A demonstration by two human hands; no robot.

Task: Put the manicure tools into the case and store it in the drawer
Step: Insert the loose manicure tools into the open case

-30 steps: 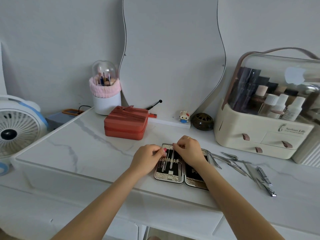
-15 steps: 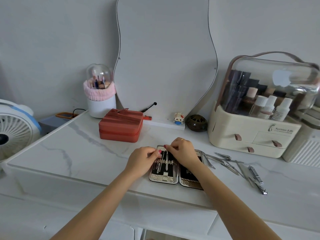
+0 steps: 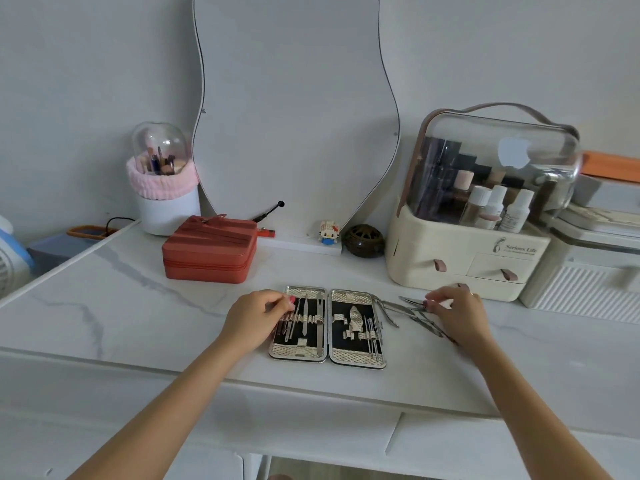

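1. Both hands are on the marble tabletop (image 3: 104, 306). The left hand (image 3: 254, 317) lies at the left edge of the open manicure case (image 3: 327, 329). Its fingers are curled, and the fingertips touch the thin tools strapped in the left half; I cannot tell if they pinch one.
2. The right hand (image 3: 457, 311) is over the loose manicure tools (image 3: 405, 308), which lie just right of the case. Its fingers are bent down onto them. It seems to pinch a small one, but the grip is partly hidden.
3. The case lies flat and open near the front edge. Its right half has free loops, and I think the next tool goes there.
4. Risk: the loose tools overlap, so lifting one may drag another toward the edge.
5. Risk: a tool pushed badly under its loop may stop the case from closing, or fall out on the way to the drawer (image 3: 467, 445).
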